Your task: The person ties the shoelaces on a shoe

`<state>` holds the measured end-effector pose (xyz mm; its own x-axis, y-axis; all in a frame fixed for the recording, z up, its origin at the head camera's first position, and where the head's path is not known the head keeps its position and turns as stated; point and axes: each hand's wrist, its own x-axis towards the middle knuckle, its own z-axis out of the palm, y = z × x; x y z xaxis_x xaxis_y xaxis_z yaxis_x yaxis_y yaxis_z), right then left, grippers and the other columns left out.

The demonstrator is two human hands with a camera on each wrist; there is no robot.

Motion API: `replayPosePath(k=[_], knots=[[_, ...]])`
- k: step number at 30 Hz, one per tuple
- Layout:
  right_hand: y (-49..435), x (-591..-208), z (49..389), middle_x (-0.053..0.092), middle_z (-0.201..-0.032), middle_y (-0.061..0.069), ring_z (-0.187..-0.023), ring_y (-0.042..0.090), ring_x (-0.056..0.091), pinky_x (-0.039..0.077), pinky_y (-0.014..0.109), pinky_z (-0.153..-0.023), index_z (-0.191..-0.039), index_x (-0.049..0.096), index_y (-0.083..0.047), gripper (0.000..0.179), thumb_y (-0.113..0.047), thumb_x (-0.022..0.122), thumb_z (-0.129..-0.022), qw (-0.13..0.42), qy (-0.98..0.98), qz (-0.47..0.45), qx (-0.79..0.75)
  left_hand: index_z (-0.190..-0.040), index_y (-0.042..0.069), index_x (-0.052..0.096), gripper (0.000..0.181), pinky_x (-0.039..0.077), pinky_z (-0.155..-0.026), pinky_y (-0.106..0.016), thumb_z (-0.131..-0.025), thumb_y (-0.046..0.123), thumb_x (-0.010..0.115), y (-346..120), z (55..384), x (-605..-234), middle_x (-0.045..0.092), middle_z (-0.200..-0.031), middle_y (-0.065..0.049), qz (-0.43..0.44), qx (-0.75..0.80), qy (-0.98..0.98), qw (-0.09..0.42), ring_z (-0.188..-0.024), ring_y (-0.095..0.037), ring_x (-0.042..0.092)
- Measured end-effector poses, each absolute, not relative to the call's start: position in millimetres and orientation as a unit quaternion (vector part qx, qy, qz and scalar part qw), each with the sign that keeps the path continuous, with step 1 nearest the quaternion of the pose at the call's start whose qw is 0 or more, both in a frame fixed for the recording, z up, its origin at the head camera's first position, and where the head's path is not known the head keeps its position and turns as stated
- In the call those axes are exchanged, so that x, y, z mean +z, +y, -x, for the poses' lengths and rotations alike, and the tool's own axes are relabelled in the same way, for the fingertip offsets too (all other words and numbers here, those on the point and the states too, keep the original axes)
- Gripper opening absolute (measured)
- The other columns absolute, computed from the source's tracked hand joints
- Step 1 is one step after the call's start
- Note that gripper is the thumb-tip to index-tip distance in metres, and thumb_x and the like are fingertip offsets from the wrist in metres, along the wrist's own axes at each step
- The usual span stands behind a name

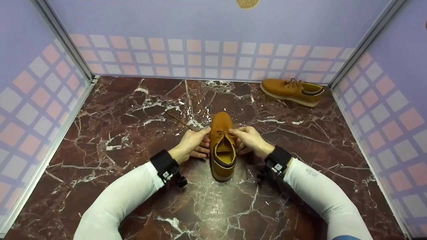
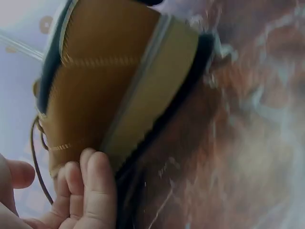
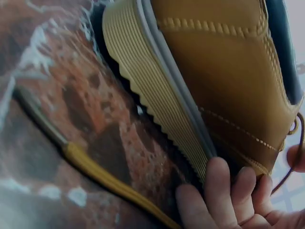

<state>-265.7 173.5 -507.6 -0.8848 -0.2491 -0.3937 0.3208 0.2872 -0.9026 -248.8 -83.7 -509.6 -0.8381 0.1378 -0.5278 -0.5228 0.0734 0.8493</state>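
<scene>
A tan leather shoe [image 1: 221, 121] stands on the floor, toe pointing away, between my two hands. Its brown shoelace [image 1: 224, 132] crosses at the opening. On the left side, my left hand [image 1: 195, 143] pinches one end of the lace between thumb and forefinger, its tail trailing toward the far left. Opposite it, my right hand [image 1: 248, 138] pinches the other end near the eyelets. Both hands' remaining fingers lie against the shoe's sides, as the left wrist view shows with these fingers [image 2: 97, 186]. A loose lace end [image 3: 95, 171] lies on the floor in the right wrist view.
A matching tan shoe [image 1: 283, 90], its lace tied, lies at the back right by the wall. The dark red marbled floor [image 1: 133, 120] has white veins. Purple walls with a checked band [image 1: 193, 56] enclose it at the back and both sides.
</scene>
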Motion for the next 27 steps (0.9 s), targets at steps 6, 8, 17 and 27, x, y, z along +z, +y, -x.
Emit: replayPosePath(k=[6, 8, 17, 27], knots=[[175.1, -507.5, 267.1, 0.067, -0.071, -0.001, -0.056, 0.012, 0.070, 0.066, 0.030, -0.058, -0.095, 0.067, -0.011, 0.026, -0.030, 0.066, -0.113, 0.233, 0.766, -0.020, -0.599, -0.107, 0.003, 0.075, 0.024, 0.066, -0.059, -0.030, -0.107, 0.025, 0.065, -81.2, 256.4, -515.2, 0.074, -0.090, -0.004, 0.146, 0.689, 0.675, 0.219, -0.068, -0.016, 0.072], [176.9, -506.0, 267.3, 0.068, -0.073, 0.001, -0.057, 0.013, 0.071, 0.067, 0.030, -0.059, -0.098, 0.068, -0.009, 0.024, -0.027, 0.063, -0.114, 0.227, 0.757, -0.021, -0.613, -0.109, 0.001, 0.076, 0.025, 0.066, -0.059, -0.029, -0.110, 0.023, 0.063, -80.9, 257.4, -514.4, 0.075, -0.089, -0.004, 0.146, 0.706, 0.663, 0.201, -0.068, -0.016, 0.072], [190.6, -492.4, 267.5, 0.075, -0.082, 0.002, -0.066, 0.015, 0.074, 0.067, 0.030, -0.063, -0.106, 0.066, -0.005, 0.024, -0.019, 0.051, -0.119, 0.188, 0.695, -0.008, -0.694, -0.111, -0.006, 0.074, 0.032, 0.071, -0.071, -0.030, -0.119, 0.017, 0.053, -77.4, 258.4, -504.8, 0.079, -0.088, -0.006, 0.092, 0.780, 0.605, 0.131, -0.076, -0.018, 0.080], [189.9, -473.8, 260.7, 0.083, -0.099, 0.005, -0.087, 0.017, 0.080, 0.066, 0.029, -0.076, -0.096, 0.068, -0.012, 0.031, -0.017, 0.049, -0.119, 0.116, 0.645, 0.065, -0.753, -0.111, -0.004, 0.075, 0.027, 0.072, -0.085, -0.031, -0.119, 0.011, 0.053, -76.7, 254.3, -485.8, 0.084, -0.095, -0.003, -0.016, 0.801, 0.595, 0.062, -0.088, -0.016, 0.084]])
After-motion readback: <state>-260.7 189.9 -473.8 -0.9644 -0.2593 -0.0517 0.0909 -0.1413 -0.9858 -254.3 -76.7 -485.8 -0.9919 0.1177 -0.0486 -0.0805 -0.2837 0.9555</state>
